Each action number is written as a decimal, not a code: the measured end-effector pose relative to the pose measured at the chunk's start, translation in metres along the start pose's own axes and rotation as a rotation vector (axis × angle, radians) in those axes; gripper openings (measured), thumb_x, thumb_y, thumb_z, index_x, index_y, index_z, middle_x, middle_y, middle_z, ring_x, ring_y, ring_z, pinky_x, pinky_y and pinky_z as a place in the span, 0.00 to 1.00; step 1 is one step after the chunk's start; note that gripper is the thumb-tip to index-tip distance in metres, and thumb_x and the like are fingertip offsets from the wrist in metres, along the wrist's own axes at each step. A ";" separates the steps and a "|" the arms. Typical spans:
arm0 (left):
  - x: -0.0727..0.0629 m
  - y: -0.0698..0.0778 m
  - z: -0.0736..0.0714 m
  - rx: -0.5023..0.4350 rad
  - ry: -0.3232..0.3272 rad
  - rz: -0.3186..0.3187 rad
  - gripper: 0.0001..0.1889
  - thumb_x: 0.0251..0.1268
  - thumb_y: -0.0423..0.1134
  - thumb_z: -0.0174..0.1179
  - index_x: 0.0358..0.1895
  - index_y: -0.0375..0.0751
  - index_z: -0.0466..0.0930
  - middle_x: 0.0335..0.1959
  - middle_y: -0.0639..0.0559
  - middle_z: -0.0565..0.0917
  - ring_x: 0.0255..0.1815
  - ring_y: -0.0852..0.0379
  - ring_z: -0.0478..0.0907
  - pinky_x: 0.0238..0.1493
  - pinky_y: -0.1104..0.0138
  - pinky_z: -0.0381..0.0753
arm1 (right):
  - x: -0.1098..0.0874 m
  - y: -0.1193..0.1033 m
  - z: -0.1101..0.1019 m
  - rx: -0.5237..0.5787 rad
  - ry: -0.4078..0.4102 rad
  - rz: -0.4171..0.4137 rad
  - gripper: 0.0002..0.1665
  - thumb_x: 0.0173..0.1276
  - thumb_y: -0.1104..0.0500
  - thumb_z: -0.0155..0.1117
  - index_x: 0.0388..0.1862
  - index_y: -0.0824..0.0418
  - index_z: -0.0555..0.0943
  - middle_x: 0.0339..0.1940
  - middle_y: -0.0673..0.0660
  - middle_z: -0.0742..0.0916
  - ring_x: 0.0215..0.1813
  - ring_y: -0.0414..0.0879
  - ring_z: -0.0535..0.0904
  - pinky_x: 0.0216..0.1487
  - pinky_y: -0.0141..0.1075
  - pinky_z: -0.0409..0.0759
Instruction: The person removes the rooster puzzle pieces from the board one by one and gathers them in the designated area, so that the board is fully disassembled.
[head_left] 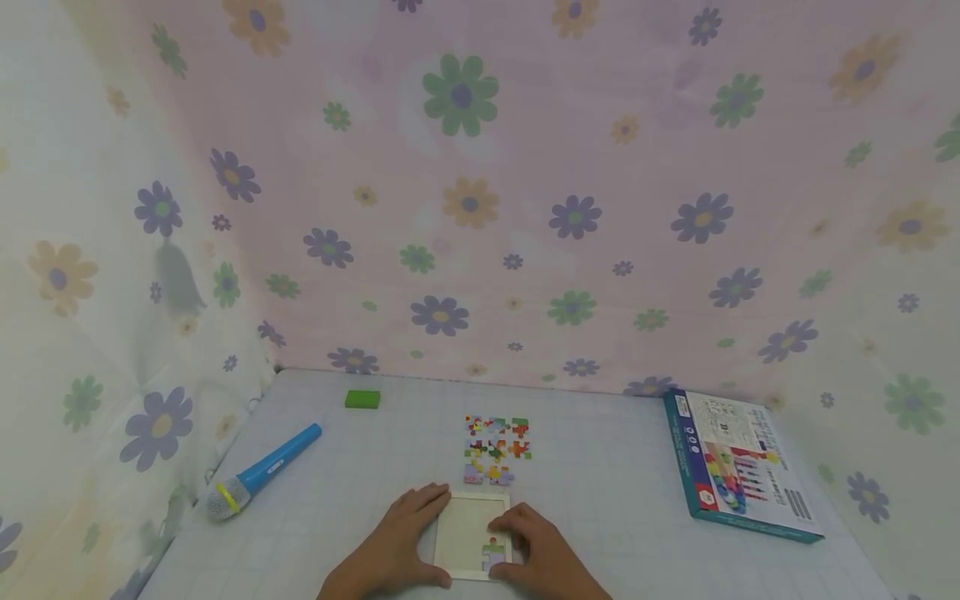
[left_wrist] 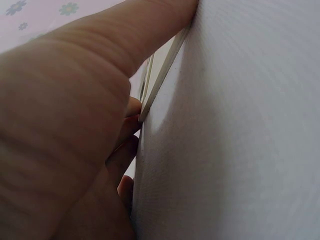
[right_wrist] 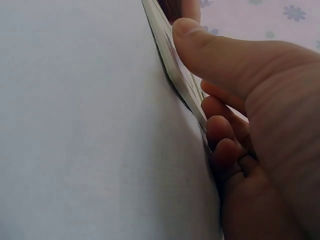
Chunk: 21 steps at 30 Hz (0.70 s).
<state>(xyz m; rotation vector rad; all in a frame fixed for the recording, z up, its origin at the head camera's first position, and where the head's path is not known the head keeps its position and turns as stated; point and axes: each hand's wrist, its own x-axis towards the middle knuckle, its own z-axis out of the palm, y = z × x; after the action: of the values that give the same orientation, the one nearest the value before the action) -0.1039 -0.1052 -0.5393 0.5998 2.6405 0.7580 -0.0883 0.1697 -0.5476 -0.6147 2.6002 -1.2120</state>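
A shallow square puzzle tray (head_left: 465,533) with a pale raised rim lies flat before me. My left hand (head_left: 393,542) holds it by the left side, thumb at the near edge and fingertips by the far left corner. In the tray's near right corner sits a jigsaw piece (head_left: 492,552) in green and lilac. My right hand (head_left: 543,554) pinches this piece between thumb and forefinger, its other fingers curled beside the tray's right edge. Beyond the tray, several loose jigsaw pieces (head_left: 497,451) lie in rows. The right wrist view shows the thumb (right_wrist: 192,42) over the rim.
A blue toy microphone (head_left: 273,467) lies at the left. Farther back is a green block (head_left: 363,399). A flat box (head_left: 738,467) with printed pictures rests at the right. Flowered cloth (head_left: 510,250) hangs behind and on both sides of the white table (head_left: 600,467).
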 end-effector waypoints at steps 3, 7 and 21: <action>0.000 -0.001 0.001 0.002 0.001 0.004 0.61 0.38 0.75 0.71 0.79 0.53 0.62 0.81 0.56 0.62 0.83 0.48 0.56 0.84 0.45 0.54 | 0.000 0.001 0.001 0.005 -0.032 0.020 0.27 0.58 0.38 0.76 0.54 0.45 0.83 0.47 0.40 0.79 0.39 0.29 0.70 0.37 0.24 0.74; 0.000 -0.002 0.001 0.000 0.006 0.014 0.61 0.38 0.76 0.71 0.80 0.53 0.61 0.81 0.56 0.62 0.83 0.48 0.56 0.84 0.45 0.54 | 0.001 0.001 0.000 0.008 -0.067 0.036 0.28 0.57 0.38 0.77 0.54 0.44 0.83 0.47 0.40 0.79 0.40 0.29 0.70 0.39 0.24 0.75; 0.000 -0.002 0.001 0.008 0.014 0.015 0.61 0.38 0.76 0.71 0.79 0.53 0.62 0.81 0.56 0.62 0.82 0.48 0.57 0.84 0.45 0.55 | 0.001 -0.013 -0.003 -0.047 -0.121 0.062 0.26 0.56 0.46 0.81 0.52 0.50 0.85 0.44 0.39 0.80 0.38 0.28 0.69 0.39 0.25 0.77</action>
<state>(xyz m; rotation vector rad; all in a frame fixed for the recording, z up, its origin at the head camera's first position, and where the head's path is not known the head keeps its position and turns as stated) -0.1039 -0.1066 -0.5417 0.6197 2.6551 0.7595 -0.0865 0.1638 -0.5360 -0.5925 2.5334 -1.0633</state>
